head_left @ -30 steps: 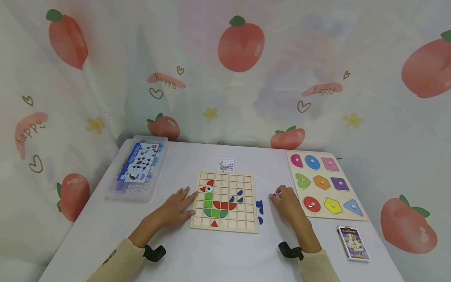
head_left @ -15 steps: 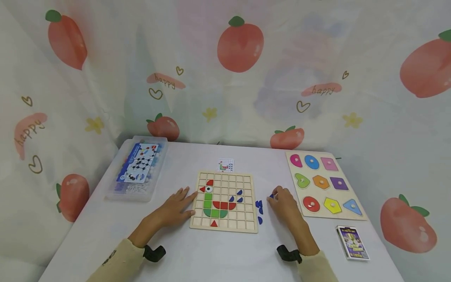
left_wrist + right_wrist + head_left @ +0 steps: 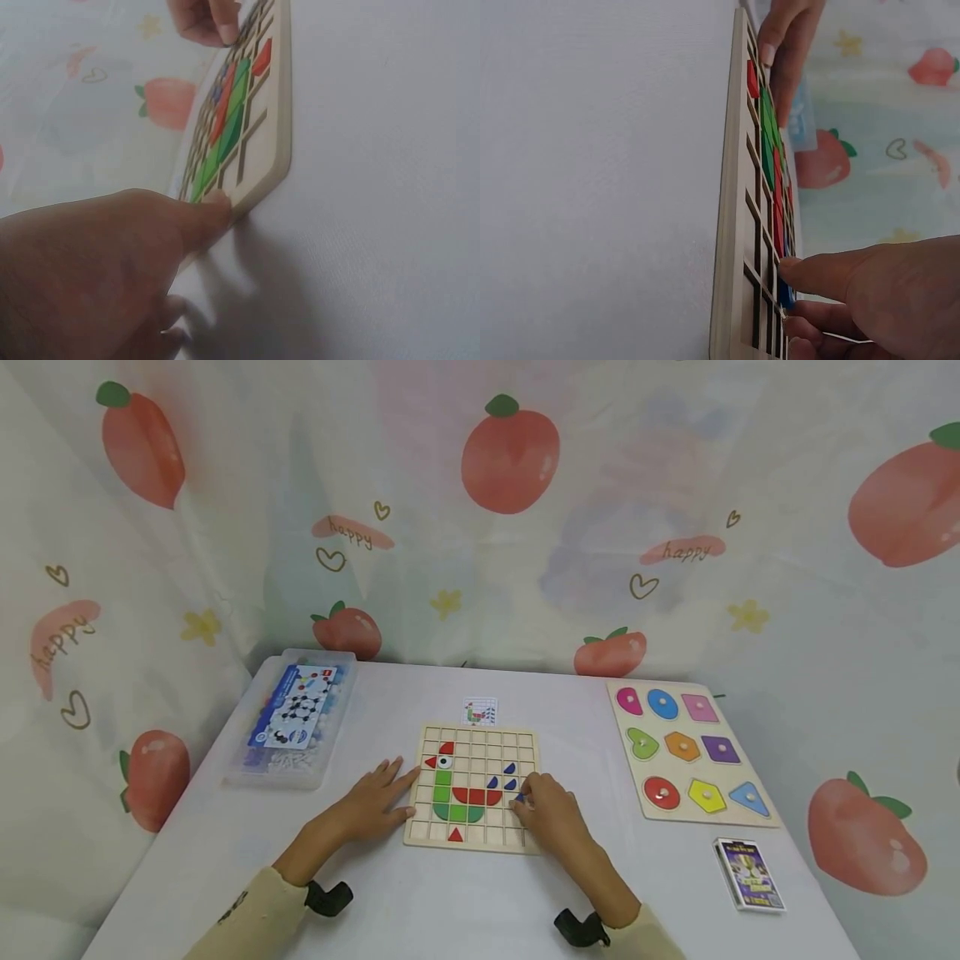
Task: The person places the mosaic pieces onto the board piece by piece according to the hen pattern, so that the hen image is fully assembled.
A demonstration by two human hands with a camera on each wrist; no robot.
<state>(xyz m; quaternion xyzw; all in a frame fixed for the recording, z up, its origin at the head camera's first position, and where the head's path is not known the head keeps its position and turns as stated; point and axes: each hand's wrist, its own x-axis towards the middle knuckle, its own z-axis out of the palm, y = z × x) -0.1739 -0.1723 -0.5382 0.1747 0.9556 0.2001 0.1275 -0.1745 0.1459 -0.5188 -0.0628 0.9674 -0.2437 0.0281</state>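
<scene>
A square wooden grid board [image 3: 480, 847] lies on the table, with red, green and blue pieces set in a bird-like pattern and a white eye piece [image 3: 445, 762]. My left hand [image 3: 372, 802] rests at the board's left edge, fingers spread; in the left wrist view its thumb [image 3: 214, 210] touches the rim. Over the right side of the grid, my right hand [image 3: 553, 814] pinches a blue piece [image 3: 786, 291] between thumb and fingers. Several blue pieces [image 3: 510, 768] sit in cells by its fingertips. The hand hides the table strip just right of the board.
Behind the board lies a small pattern card [image 3: 480, 712]. A clear plastic box [image 3: 318, 768] with a blue label stands at the back left. To the right are a knobbed shape-puzzle board [image 3: 667, 727] and a boxed card deck [image 3: 750, 874]. A printed curtain hangs behind.
My right hand has moved left with the blue piece, from the bare table beside the board to over the grid's right side. The left hand has stayed put.
</scene>
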